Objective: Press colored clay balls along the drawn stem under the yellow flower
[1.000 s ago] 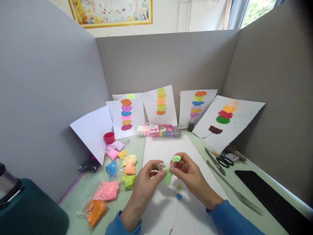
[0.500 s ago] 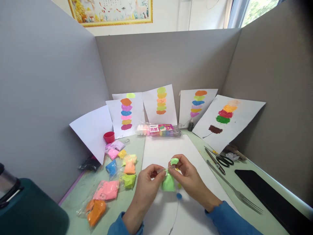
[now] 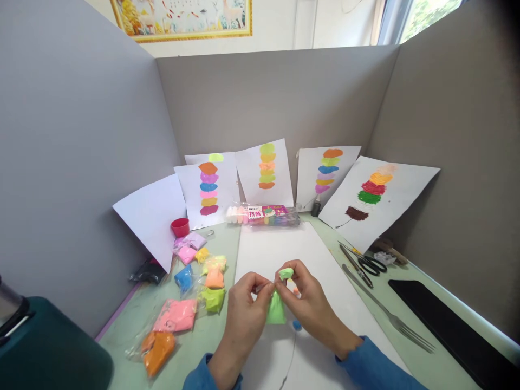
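Pinching green bag (image 3: 276, 311) top: left hand (image 3: 248, 310), right hand (image 3: 307, 297) | bag between hands, below fingers, long axis downward | green lump (image 3: 286, 273) in right fingers

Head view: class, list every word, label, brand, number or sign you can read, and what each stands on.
"抗菌": on the magenta-and-white printed label of the long clear plastic package.
Too small to read: the finer print above those characters on the same label.
Too blurred to read: the dark marks on the flat pink plastic-wrapped packet.
None legible: the bright green soft packet.
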